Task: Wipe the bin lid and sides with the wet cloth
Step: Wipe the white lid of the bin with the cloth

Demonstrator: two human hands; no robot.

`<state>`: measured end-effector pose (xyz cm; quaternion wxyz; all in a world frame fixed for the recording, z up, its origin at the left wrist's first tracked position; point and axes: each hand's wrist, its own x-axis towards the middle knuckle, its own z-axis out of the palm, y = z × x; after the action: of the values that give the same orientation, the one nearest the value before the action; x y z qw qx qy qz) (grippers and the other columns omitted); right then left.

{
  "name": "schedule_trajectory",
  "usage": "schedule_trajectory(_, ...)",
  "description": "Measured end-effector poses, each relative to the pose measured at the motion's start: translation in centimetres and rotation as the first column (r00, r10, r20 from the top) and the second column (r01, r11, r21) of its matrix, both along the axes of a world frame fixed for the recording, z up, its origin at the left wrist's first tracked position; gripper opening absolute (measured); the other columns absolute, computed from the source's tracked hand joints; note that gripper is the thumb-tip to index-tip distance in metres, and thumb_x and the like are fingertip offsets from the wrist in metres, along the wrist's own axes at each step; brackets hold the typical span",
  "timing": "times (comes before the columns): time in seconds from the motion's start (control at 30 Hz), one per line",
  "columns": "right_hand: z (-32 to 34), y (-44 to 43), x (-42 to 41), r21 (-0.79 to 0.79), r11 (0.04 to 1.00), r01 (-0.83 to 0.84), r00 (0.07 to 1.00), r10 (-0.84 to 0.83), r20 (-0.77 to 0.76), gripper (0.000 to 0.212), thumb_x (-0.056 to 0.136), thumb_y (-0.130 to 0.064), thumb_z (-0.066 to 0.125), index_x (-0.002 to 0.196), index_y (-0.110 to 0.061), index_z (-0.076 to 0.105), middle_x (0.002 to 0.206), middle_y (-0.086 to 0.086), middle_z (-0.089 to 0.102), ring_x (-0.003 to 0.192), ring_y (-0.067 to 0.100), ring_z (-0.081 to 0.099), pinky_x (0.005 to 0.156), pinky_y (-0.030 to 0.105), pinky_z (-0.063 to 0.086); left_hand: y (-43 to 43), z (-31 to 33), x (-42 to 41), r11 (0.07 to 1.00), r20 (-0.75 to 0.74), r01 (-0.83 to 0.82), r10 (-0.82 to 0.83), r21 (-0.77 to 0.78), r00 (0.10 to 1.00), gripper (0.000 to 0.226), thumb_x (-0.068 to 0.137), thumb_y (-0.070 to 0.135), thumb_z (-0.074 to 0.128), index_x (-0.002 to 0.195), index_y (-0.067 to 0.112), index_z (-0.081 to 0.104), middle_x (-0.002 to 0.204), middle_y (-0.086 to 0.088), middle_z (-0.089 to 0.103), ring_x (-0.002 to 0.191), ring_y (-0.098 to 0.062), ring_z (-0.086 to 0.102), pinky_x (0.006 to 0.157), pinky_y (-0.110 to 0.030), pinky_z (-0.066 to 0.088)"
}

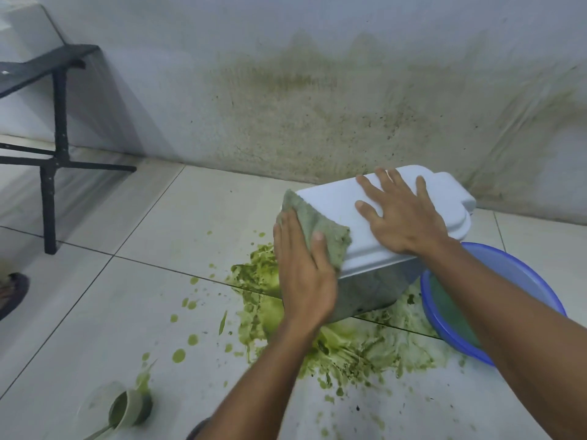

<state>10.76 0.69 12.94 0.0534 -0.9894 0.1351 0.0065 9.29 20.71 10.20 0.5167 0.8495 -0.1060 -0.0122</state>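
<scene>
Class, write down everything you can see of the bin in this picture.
The bin is a rectangular box with a pale grey, slightly shiny body and a closed white lid, plastic by its look, with a rounded tab at the far end. It stands on the tiled floor in a green spill, a blue basin close beside it. The right hand lies flat on the lid; the left hand presses a grey-green cloth over the lid's near corner.
</scene>
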Motion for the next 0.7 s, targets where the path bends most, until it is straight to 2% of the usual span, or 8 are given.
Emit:
schedule_trajectory(0.1, 0.1, 0.3, 0.0, 0.0, 1.0, 0.004, 1.0, -0.004, -0.012, 0.065, 0.098, -0.062, 0.009, 0.159, -0.039, 0.003, 0.169, -0.003, -0.003, 0.155, 0.017, -0.009, 0.122, 0.056, -0.008, -0.7, -0.4, -1.6, 0.999, 0.008, -0.032, 0.033, -0.007, 0.999, 0.065, 0.106, 0.049, 0.022, 0.163, 0.023, 0.006, 0.17, 0.012, 0.002, 0.155, -0.003, -0.009, 0.125, -0.025, -0.005)
schedule_trajectory(0.2, 0.4, 1.6, 0.0, 0.009, 0.991, 0.133, 0.989, -0.132, -0.068, 0.068, 0.098, -0.064, 0.005, 0.159, -0.035, -0.003, 0.168, -0.002, -0.01, 0.154, 0.026, -0.015, 0.118, 0.063, -0.013, -0.7, 0.3, 4.2, 0.999, -0.013, 0.039, -0.038, 0.025, 0.999, 0.058, 0.108, 0.04, 0.03, 0.162, 0.022, 0.02, 0.168, 0.002, 0.024, 0.155, -0.017, 0.016, 0.127, -0.039, 0.013)
schedule_trajectory(0.3, 0.4, 4.4, 0.0, 0.019, 0.959, 0.282, 0.953, -0.278, -0.117, 0.071, 0.099, -0.062, 0.002, 0.159, -0.026, -0.009, 0.167, 0.005, -0.017, 0.152, 0.036, -0.02, 0.114, 0.07, -0.014, -0.9, 2.6, 10.7, 0.982, -0.116, 0.179, -0.171, 0.061, 0.978, 0.049, 0.106, 0.031, 0.039, 0.155, 0.029, 0.04, 0.153, -0.001, 0.051, 0.138, -0.023, 0.046, 0.106, -0.03, 0.036)
schedule_trajectory(0.33, 0.4, 4.8, 0.0, 0.022, 0.956, 0.292, 0.949, -0.287, -0.13, 0.072, 0.099, -0.062, 0.002, 0.159, -0.024, -0.01, 0.167, 0.006, -0.018, 0.151, 0.037, -0.02, 0.113, 0.07, -0.013, -1.1, 3.2, 12.0, 0.972, -0.146, 0.219, -0.204, 0.087, 0.968, 0.046, 0.107, 0.029, 0.04, 0.153, 0.029, 0.044, 0.149, -0.002, 0.054, 0.134, -0.024, 0.049, 0.097, -0.028, 0.035)
schedule_trajectory(0.4, 1.0, 3.8, -0.1, 0.052, 0.967, 0.248, 0.96, -0.239, -0.144, 0.072, 0.099, -0.065, 0.007, 0.159, -0.027, -0.009, 0.167, 0.003, -0.017, 0.152, 0.035, -0.019, 0.115, 0.069, -0.012, -1.5, 3.6, 13.1, 0.958, -0.146, 0.264, -0.246, 0.113, 0.958, 0.043, 0.107, 0.027, 0.039, 0.149, 0.029, 0.049, 0.144, -0.004, 0.058, 0.128, -0.025, 0.052, 0.09, -0.026, 0.033)
schedule_trajectory(0.5, 2.1, -0.5, -1.2, 0.068, 0.993, 0.099, 0.984, -0.088, -0.155, 0.069, 0.096, -0.071, 0.014, 0.157, -0.043, -0.002, 0.168, -0.008, -0.007, 0.155, 0.023, -0.008, 0.119, 0.065, -0.004, -1.4, 2.7, 13.2, 0.961, -0.118, 0.252, -0.238, 0.112, 0.964, 0.045, 0.108, 0.03, 0.038, 0.152, 0.032, 0.044, 0.144, -0.004, 0.059, 0.127, -0.025, 0.053, 0.092, -0.027, 0.036)
schedule_trajectory(0.57, 2.0, -2.4, -2.3, 0.065, 0.997, 0.041, 0.992, -0.032, -0.121, 0.064, 0.095, -0.072, 0.012, 0.155, -0.052, 0.0, 0.168, -0.013, -0.002, 0.155, 0.015, -0.005, 0.119, 0.064, -0.003, -1.1, 1.6, 12.8, 0.973, -0.094, 0.216, -0.208, 0.082, 0.974, 0.049, 0.107, 0.035, 0.037, 0.155, 0.034, 0.04, 0.147, -0.002, 0.057, 0.132, -0.024, 0.052, 0.102, -0.03, 0.039)
schedule_trajectory(0.7, 1.0, -2.3, -2.2, 0.045, 0.998, 0.048, 0.998, -0.045, -0.051, 0.059, 0.098, -0.068, 0.011, 0.154, -0.053, 0.005, 0.168, -0.012, 0.002, 0.155, 0.015, -0.002, 0.117, 0.068, -0.005, -0.3, -0.8, 7.5, 0.995, 0.135, 0.092, -0.094, 0.025, 0.986, 0.055, 0.103, 0.043, 0.028, 0.154, 0.027, 0.038, 0.15, 0.003, 0.05, 0.139, -0.019, 0.043, 0.115, -0.047, 0.036)
